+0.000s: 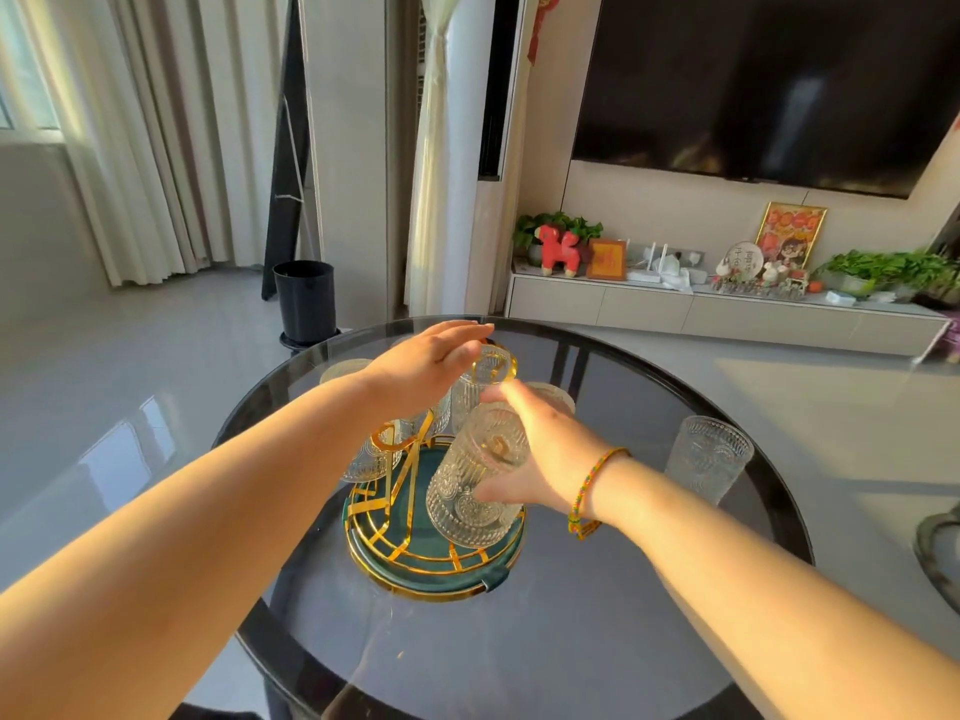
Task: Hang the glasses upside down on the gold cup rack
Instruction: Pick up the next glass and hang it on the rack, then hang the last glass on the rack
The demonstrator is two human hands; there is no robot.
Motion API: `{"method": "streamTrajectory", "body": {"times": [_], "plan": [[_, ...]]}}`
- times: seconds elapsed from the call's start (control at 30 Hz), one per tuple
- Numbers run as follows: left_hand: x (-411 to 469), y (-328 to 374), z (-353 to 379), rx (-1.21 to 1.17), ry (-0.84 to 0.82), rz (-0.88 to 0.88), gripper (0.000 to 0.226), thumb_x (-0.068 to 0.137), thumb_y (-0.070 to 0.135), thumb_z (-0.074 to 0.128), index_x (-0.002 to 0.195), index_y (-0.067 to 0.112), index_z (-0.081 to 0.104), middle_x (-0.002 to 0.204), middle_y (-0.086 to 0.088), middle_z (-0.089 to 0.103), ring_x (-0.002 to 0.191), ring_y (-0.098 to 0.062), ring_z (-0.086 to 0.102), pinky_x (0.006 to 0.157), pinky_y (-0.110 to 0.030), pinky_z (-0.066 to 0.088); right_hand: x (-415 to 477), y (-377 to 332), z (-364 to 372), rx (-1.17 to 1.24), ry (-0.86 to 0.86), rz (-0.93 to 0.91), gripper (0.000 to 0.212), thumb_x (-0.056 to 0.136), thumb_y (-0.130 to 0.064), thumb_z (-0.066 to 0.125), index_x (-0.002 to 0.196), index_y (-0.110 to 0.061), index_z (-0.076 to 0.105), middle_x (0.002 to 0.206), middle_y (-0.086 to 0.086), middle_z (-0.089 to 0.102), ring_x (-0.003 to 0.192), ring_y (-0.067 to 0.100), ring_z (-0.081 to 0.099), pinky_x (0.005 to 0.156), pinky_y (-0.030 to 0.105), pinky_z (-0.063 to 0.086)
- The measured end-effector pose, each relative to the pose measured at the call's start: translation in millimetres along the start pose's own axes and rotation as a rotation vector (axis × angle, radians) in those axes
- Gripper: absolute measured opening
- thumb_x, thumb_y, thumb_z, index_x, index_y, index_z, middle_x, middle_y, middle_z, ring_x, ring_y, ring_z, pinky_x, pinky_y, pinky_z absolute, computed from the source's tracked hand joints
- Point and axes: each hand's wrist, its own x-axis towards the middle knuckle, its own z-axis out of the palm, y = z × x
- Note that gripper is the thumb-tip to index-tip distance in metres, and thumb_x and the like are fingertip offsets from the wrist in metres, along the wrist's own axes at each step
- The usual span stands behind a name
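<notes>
Writing: nothing readable on the glasses; the red and gold framed print on the TV shelf is too small to make out.
Right hand (540, 454): wrapped round an upside-down ribbed glass (475, 485), tilted over the gold cup rack (415, 511).
Left hand (426, 363): fingers flat and loose over the rack's top ring, gripping nothing.
Spare glass (707, 457): upright at 3 o'clock of the rack, near the bench (597, 615) edge.
Room: bare glass from the rack toward 6 o'clock.

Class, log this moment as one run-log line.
right hand: holding inverted glass over rack peg | left hand: atop gold cup rack | upright glass: waiting on table
</notes>
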Motion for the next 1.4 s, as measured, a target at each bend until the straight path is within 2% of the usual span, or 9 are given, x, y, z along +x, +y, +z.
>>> {"method": "streamTrajectory", "body": {"times": [0.17, 0.4, 0.77, 0.87, 0.97, 1.07, 1.13, 1.3, 1.4], "plan": [[-0.8, 1.0, 0.3, -0.031, 0.002, -0.003, 0.039, 0.093, 0.03, 0.024, 0.131, 0.024, 0.03, 0.146, -0.005, 0.027, 0.131, -0.024, 0.029, 0.108, -0.041, 0.026, 3.4, -3.4, 12.9, -0.073, -0.031, -0.021, 0.075, 0.062, -0.031, 0.073, 0.125, -0.026, 0.033, 0.138, 0.003, 0.033, 0.127, 0.022, 0.025, 0.1, 0.035, 0.029], [-0.6, 0.1, 1.4, -0.039, 0.01, -0.013, 0.039, 0.093, 0.031, 0.024, 0.13, 0.025, 0.031, 0.145, -0.005, 0.029, 0.131, -0.024, 0.03, 0.106, -0.038, 0.027, 3.5, -2.7, 20.2, -0.049, -0.007, -0.032, 0.066, 0.065, -0.028, 0.069, 0.122, -0.023, 0.037, 0.135, 0.001, 0.036, 0.125, 0.021, 0.027, 0.095, 0.032, 0.03], [-0.2, -0.7, 4.9, 0.01, 0.061, -0.013, 0.037, 0.093, 0.027, 0.027, 0.13, 0.026, 0.032, 0.144, -0.004, 0.032, 0.129, -0.022, 0.034, 0.103, -0.034, 0.03, -5.0, 6.9, 22.5, 0.047, 0.076, -0.094, 0.074, 0.065, -0.027, 0.071, 0.127, -0.023, 0.031, 0.135, 0.002, 0.037, 0.123, 0.018, 0.032, 0.094, 0.027, 0.03], [-0.7, -2.4, 6.8, -0.055, 0.094, -0.015, 0.037, 0.093, 0.026, 0.028, 0.129, 0.026, 0.034, 0.142, -0.005, 0.036, 0.127, -0.022, 0.035, 0.101, -0.032, 0.03, -9.9, 11.5, 20.1, 0.133, 0.155, -0.122, 0.076, 0.062, -0.026, 0.074, 0.126, -0.024, 0.033, 0.13, 0.0, 0.04, 0.117, 0.012, 0.035, 0.091, 0.019, 0.028], [-1.6, -5.4, 7.5, -0.166, 0.119, -0.041, 0.035, 0.093, 0.026, 0.031, 0.128, 0.027, 0.037, 0.139, -0.004, 0.041, 0.126, -0.02, 0.037, 0.094, -0.026, 0.029, -15.7, 22.3, 16.9, 0.216, 0.303, -0.147, 0.078, 0.061, -0.024, 0.076, 0.126, -0.024, 0.033, 0.12, -0.006, 0.041, 0.105, 0.006, 0.039, 0.078, 0.0, 0.028], [-1.4, -6.1, 7.9, -0.143, 0.165, -0.048, 0.035, 0.092, 0.024, 0.035, 0.126, 0.027, 0.039, 0.136, -0.003, 0.046, 0.124, -0.021, 0.042, 0.09, -0.025, 0.031, -23.7, 46.5, 12.8, 0.299, 0.506, -0.115, 0.071, 0.062, -0.017, 0.076, 0.119, -0.03, 0.035, 0.112, -0.007, 0.044, 0.096, 0.008, 0.045, 0.075, -0.005, 0.028], [0.4, -4.0, 9.5, -0.12, 0.207, -0.06, 0.035, 0.092, 0.023, 0.036, 0.127, 0.025, 0.039, 0.134, -0.004, 0.048, 0.122, -0.022, 0.044, 0.09, -0.027, 0.033, -29.8, 70.6, 12.9, 0.331, 0.615, -0.051, 0.068, 0.062, -0.014, 0.075, 0.114, -0.033, 0.036, 0.109, -0.006, 0.045, 0.094, 0.008, 0.045, 0.075, 0.0, 0.031], [5.5, 5.3, 14.0, 0.01, 0.315, -0.071, 0.036, 0.092, 0.022, 0.036, 0.127, 0.026, 0.038, 0.133, -0.005, 0.05, 0.116, -0.023, 0.05, 0.089, -0.036, 0.044, -47.3, 146.6, 21.9, 0.294, 0.783, 0.293, 0.069, 0.064, -0.01, 0.074, 0.123, -0.011, 0.038, 0.119, 0.008, 0.042, 0.102, 0.021, 0.044, 0.09, 0.032, 0.036], [10.1, 10.0, 14.7, 0.134, 0.336, -0.033, 0.033, 0.092, 0.023, 0.036, 0.124, 0.029, 0.043, 0.13, -0.004, 0.053, 0.112, -0.024, 0.053, 0.083, -0.035, 0.046, -55.9, 183.8, 20.3, 0.235, 0.965, 0.497, 0.072, 0.061, -0.009, 0.076, 0.122, -0.001, 0.038, 0.124, 0.025, 0.043, 0.116, 0.039, 0.039, 0.1, 0.047, 0.031]]}}
